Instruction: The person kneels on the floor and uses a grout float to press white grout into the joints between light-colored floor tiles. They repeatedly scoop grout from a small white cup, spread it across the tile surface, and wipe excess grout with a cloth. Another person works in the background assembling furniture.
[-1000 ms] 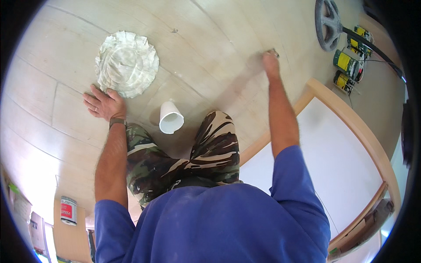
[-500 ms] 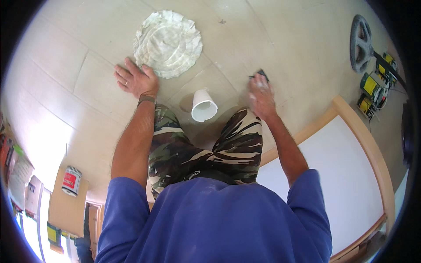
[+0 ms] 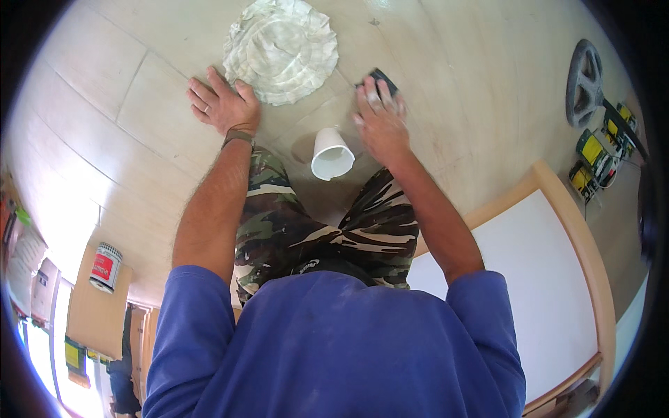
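My left hand (image 3: 223, 104) lies spread on the pale tiled floor (image 3: 132, 167), beside the lower left edge of a crumpled, round, off-white cloth disc (image 3: 279, 52). My right hand (image 3: 381, 122) presses a small dark pad (image 3: 382, 76) on the floor, right of the disc, fingers slightly blurred with white dust on them. Between my hands, near my camouflage-clad knees, a white plastic cup (image 3: 332, 157) lies on its side, mouth toward me.
A wood-framed white panel (image 3: 529, 265) lies at the lower right. A wheel-shaped grey tool (image 3: 584, 76) and several yellow-green packs (image 3: 592, 153) are at the far right. A red-labelled can (image 3: 104, 268) stands on a board (image 3: 97, 320) at the lower left.
My right hand has swept from the far right toward the middle with the dark pad, ending right of the disc. My left hand stays spread by the disc. The camera view has shifted.
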`<state>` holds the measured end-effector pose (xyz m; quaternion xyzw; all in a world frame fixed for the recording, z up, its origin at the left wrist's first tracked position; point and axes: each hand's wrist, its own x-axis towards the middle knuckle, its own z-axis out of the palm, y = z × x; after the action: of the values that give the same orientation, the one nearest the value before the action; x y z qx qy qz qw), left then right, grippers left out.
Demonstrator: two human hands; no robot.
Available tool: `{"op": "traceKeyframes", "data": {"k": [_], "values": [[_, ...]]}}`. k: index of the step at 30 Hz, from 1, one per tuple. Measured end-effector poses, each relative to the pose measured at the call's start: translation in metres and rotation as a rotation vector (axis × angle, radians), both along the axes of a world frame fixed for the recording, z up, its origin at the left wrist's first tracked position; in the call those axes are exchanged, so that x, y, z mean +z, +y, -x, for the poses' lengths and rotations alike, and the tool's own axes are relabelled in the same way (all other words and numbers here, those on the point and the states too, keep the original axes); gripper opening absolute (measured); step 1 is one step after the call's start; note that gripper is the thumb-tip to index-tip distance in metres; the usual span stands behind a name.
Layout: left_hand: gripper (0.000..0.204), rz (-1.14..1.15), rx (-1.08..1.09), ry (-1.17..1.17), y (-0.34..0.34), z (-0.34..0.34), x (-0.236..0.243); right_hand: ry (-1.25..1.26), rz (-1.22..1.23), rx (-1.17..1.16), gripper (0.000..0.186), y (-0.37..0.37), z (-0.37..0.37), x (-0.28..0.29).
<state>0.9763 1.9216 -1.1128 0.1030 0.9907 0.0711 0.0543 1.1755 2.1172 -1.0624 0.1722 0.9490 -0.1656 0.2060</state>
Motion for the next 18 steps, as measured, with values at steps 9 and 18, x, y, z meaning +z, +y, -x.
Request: {"op": "traceKeyframes", "data": {"k": [9, 18], "values": [[0.066, -0.005, -0.010, 0.000, -0.003, -0.004, 0.000, 0.004, 0.008, 0.028, 0.055, -0.007, 0.010, 0.002], [0.066, -0.007, -0.007, -0.016, -0.001, -0.002, 0.003, -0.030, 0.028, -0.044, 0.055, -0.014, -0.014, 0.007]]}}
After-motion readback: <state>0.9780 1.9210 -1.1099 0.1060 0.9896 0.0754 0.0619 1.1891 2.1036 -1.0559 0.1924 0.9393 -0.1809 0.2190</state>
